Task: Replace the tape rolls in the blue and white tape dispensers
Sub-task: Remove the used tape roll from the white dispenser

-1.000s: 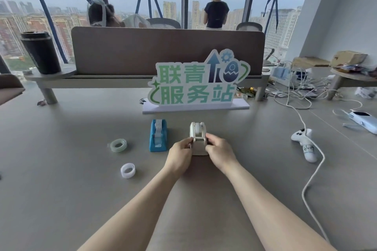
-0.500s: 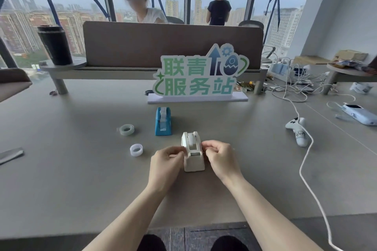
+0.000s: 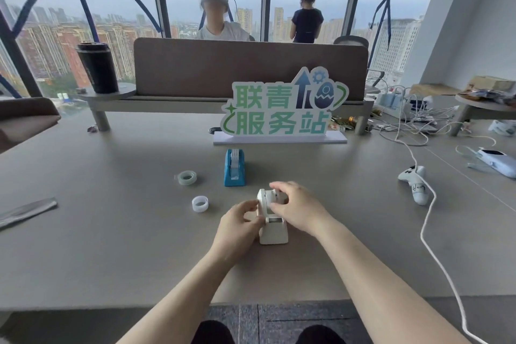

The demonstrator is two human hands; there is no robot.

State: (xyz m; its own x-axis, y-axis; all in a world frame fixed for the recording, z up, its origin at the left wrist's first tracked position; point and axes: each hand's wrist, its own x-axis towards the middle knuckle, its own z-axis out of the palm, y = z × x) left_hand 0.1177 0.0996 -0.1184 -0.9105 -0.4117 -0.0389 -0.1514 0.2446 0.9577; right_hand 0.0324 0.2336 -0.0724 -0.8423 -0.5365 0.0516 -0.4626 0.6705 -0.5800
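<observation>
Left hand (image 3: 237,225) is pinching the white dispenser (image 3: 273,227) at its left side, near table (image 3: 111,232) edge; right hand (image 3: 297,211) is curling fingers over the top, prob. on the roll, grip unclear; dispenser could be tipping or sliding if pulled w/o bracing; blue dispenser (image 3: 234,167) just behind, spare rolls (image 3: 187,177) (image 3: 200,203) lying left; nothing blocking.

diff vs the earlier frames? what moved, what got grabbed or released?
The white dispenser has been drawn from beside the blue dispenser toward the near table edge. The right hand left its side and now reaches over its top at the roll; the left hand still steadies its left side. Nothing released. Blue dispenser, greenish roll and white roll stayed put.
</observation>
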